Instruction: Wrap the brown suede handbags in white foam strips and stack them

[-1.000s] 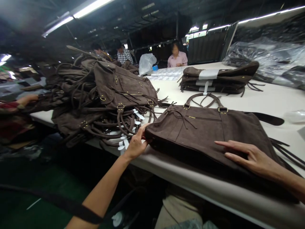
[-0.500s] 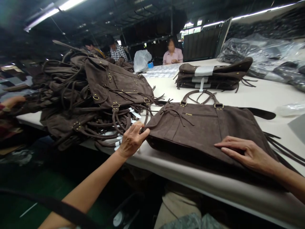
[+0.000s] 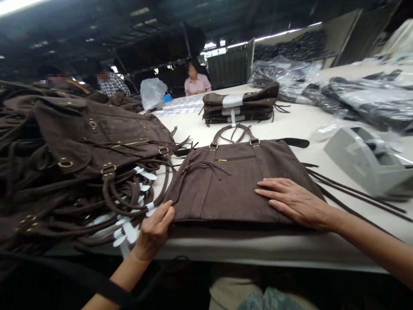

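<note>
At the near edge of the white table (image 3: 306,125), the brown bag (image 3: 232,189) lies flat, its handles (image 3: 217,134) pointing toward the table's far side, presumably so that its base comes within my easy reach. My left hand (image 3: 156,230) is curled nearly closed, thumb and forefinger pinching the bag's near corner, which I judge stops that end from sliding; my right hand (image 3: 295,203) rests spread and flat on the upper panel, gripping nothing, its weight likely steadying the bag. The material looks matte and suede-like, lightly creased, with a short zip (image 3: 222,160), brass-coloured buckles (image 3: 254,141) and a thin knotted cord (image 3: 206,163) trailing across. A white tag (image 3: 233,117) sits at the top of the handles, perhaps gathering them. On the table's left, a loose pile of similar bags (image 3: 74,120) is heaped; toward its far side, a stack of bags (image 3: 254,100) wears pale bands (image 3: 232,100), probably to hold them folded. A grey dispenser (image 3: 358,159) stands on the table's right side.
</note>
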Demonstrator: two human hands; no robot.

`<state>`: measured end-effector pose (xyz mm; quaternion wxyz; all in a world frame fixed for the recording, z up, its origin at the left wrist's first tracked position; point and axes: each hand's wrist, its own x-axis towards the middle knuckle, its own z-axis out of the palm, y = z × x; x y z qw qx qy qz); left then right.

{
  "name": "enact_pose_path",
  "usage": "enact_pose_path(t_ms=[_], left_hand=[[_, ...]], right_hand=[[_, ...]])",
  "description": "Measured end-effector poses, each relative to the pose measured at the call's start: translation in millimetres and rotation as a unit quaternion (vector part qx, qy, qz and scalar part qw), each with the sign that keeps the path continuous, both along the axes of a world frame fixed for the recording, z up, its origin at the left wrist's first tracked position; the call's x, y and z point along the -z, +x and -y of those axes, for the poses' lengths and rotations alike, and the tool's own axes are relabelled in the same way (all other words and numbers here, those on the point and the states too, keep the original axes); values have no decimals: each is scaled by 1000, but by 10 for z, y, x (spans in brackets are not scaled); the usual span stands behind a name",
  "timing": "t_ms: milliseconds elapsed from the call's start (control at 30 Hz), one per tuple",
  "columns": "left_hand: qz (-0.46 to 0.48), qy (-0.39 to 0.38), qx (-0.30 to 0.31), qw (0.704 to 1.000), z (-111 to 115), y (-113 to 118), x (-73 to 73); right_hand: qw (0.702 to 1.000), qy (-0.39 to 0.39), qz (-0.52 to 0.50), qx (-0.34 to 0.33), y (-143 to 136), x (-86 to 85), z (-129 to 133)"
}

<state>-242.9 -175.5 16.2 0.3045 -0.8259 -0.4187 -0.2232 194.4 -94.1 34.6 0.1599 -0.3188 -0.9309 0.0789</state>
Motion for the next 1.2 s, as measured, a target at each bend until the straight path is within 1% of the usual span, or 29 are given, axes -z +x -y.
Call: enact_pose_path(t_ms=[67, 167, 200, 267, 333, 400, 433, 467, 500, 533, 567, 600, 633, 667, 700, 733, 800, 900, 967, 1033, 1100, 1167, 1200], left_hand=[[-9, -34, -22, 999, 65, -57, 40], [-5, -100, -59, 993, 166, -196, 124], [-5, -108, -56, 993, 180, -260, 143], [-12, -97, -19, 995, 143, -398, 130], [-34, -89, 34, 995, 9, -494, 14], [-65, -104, 87, 989, -199, -473, -211], [-87, -124, 115, 982, -318, -402, -352], [-103, -126, 148, 976, -443, -288, -502], [-119, -148, 132, 973, -571, -136, -649], [-136, -181, 129, 966, -700, 47, -784], [-141, -213, 140, 957, -825, 249, -897], [-130, -233, 169, 949, -942, 459, -980], [-120, -252, 180, 943, -1045, 665, -1028], [-105, -260, 195, 940, -1129, 858, -1038], [-92, -269, 210, 935, -1189, 1029, -1010], [-80, -278, 220, 932, -1222, 1174, -947], [-57, -299, 236, 923, -1216, 1374, -744], [-53, -324, 260, 908, -1097, 1475, -395], [-67, -326, 261, 906, -1024, 1462, -242], [-70, -322, 249, 911, -988, 1432, -184], [-72, -326, 246, 910, -986, 1410, -193], [-93, -341, 254, 901, -1003, 1404, -221], [-103, -349, 255, 896, -1015, 1405, -231]], right_hand=[[999, 10, 28, 12, -3, 36, 25], [998, -2, 45, 41, -24, 49, 73], [998, -11, 47, 47, -33, 40, 87], [997, -29, 49, 45, -46, 10, 106], [998, -42, 47, 30, -49, -24, 111], [998, -50, 43, 14, -44, -51, 113], [998, -52, 41, 10, -41, -61, 114], [998, -53, 39, 8, -38, -67, 116], [998, -53, 37, 8, -37, -71, 118], [998, -53, 35, 9, -36, -72, 120], [998, -53, 31, 9, -37, -72, 122], [998, -53, 28, 8, -37, -70, 124], [998, -52, 25, 8, -38, -68, 124], [998, -52, 23, 7, -39, -67, 125], [998, -51, 22, 6, -39, -66, 125], [998, -50, 22, 5, -39, -68, 124], [999, -49, 23, 6, -38, -77, 122], [998, -48, 26, 17, -38, -95, 117], [998, -38, 29, 30, -40, -91, 121], [997, -12, 25, 66, -44, -60, 145], [989, 29, 11, 146, -48, -4, 195], [970, 64, 2, 236, -52, 59, 257], [960, 73, 3, 270, -53, 85, 284]])
